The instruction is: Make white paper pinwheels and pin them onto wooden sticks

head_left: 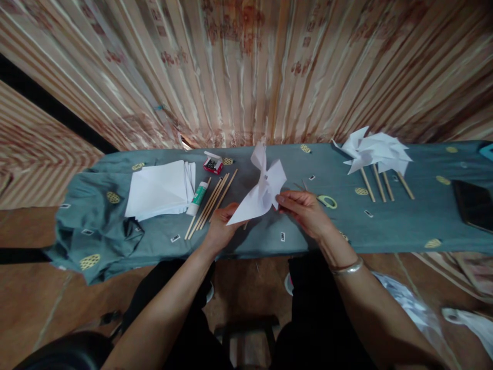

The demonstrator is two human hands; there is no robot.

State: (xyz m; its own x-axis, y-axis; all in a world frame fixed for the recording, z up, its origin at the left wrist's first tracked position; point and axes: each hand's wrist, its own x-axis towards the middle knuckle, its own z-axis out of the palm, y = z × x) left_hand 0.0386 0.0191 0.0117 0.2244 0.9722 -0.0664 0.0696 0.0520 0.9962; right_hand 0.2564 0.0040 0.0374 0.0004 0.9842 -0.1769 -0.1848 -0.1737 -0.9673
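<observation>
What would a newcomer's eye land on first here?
Most likely the white folded paper held by the left hand and right hand, at the centre. Next, the cluster of white pinwheels toward the cloth's back right, and the stack of white paper on its left.

This looks like a room in a home, to judge by the pleated, patterned curtain (246, 77) hanging behind a narrow cloth-covered table (404, 226), the brown floor (26, 282) with pale lines, and paper (157, 190), glue stick (198, 196) and scissors (333, 205) lying out like ordinary household supplies.
</observation>
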